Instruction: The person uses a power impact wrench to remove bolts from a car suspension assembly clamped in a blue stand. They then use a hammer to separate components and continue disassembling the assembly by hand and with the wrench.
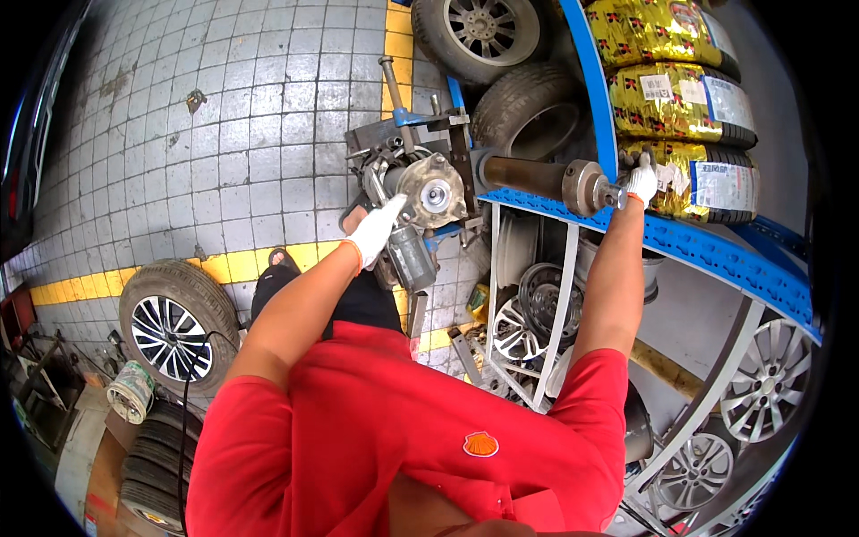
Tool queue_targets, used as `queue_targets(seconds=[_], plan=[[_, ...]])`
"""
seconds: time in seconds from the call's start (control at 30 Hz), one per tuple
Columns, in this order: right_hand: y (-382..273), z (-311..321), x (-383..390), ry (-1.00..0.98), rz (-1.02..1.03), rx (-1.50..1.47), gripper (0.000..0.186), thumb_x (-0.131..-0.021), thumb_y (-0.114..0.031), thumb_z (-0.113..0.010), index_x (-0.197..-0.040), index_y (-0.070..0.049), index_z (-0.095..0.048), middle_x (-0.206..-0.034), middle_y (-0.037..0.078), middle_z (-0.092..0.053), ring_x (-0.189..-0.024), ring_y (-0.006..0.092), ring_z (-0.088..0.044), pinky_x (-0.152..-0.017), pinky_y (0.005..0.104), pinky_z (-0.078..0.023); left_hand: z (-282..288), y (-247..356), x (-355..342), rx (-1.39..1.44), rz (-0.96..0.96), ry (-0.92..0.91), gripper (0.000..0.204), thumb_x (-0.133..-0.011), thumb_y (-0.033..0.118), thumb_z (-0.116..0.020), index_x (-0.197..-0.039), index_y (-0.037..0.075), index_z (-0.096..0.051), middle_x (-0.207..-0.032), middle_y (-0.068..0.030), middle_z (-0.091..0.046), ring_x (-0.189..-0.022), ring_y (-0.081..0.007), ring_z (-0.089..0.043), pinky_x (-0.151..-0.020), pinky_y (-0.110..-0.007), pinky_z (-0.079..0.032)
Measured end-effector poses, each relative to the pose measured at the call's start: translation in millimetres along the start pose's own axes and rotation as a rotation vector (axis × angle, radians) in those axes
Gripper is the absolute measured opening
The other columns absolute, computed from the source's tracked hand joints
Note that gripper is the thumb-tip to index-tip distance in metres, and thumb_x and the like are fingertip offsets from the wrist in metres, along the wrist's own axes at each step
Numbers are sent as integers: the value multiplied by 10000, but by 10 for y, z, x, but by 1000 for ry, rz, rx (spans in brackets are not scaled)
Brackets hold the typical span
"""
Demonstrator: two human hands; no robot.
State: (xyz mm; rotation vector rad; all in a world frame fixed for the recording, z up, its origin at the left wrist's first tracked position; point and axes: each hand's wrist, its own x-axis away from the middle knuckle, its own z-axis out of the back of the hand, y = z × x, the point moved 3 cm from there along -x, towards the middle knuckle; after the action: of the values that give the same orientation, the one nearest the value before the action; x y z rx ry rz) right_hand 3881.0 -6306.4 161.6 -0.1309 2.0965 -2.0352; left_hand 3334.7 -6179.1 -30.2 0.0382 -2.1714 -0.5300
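Both my hands wear white gloves. My left hand [376, 228] rests on a grey metal machine head [431, 190] with a round hub and a small grey cylinder below it. A thick brown shaft [528, 174] runs from that head to the right, ending in a metal collar [586, 185]. My right hand [641, 182] is closed on the small end piece sticking out of that collar, beside the blue rack rail [716, 255].
Foil-wrapped tyres [680, 103] lie stacked on the blue rack at upper right. Bare tyres and a wheel [488, 31] stand behind the machine. A wheel with tyre [170, 327] leans at left. Alloy rims [537, 309] fill the white frame under the rack. Tiled floor with yellow lines stretches left.
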Motion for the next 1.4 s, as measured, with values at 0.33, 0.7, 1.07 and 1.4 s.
queue_targets(seconds=[0.33, 0.7, 1.07, 1.4], plan=[[-457, -188, 698, 1, 188, 284, 291, -1073, -166, -528, -1310, -68, -666, -783, 1, -578, -651, 106, -496, -607, 260, -461, 185, -506, -599, -345, -83, 85, 746, -1023, 696, -483, -1124, -6, -715, -1051, -85, -689, -975, -184, -597, -894, -336, -466], [-674, 598, 2039, 131, 449, 1098, 391, -1107, -305, -481, -1326, -29, -652, -1272, 202, -698, -1107, 371, -668, -982, 423, -494, 102, -343, -480, -498, -13, 143, 884, -1008, 727, -421, -1252, -81, -682, -1162, -218, -715, -1117, -314, -644, -1022, -389, -448], [-993, -423, 3659, -444, 694, 1276, 481, -971, -61, -677, -1424, 20, -536, -1241, 279, -678, -1079, 434, -684, -936, 446, -550, 142, -326, -811, -561, -45, 117, 975, -1004, 746, -343, -1386, -120, -576, -1412, -336, -586, -1381, -458, -520, -1156, -436, -382], [-1442, -2311, 2526, -1189, 1467, 1551, 210, -925, -351, -705, -1015, -167, -658, -670, 78, -607, -691, 346, -653, -675, 453, -555, 53, -86, -512, -832, -110, 53, 1003, -1012, 769, -205, -1302, -85, -644, -1296, -357, -637, -1293, -476, -574, -1110, -473, -406]])
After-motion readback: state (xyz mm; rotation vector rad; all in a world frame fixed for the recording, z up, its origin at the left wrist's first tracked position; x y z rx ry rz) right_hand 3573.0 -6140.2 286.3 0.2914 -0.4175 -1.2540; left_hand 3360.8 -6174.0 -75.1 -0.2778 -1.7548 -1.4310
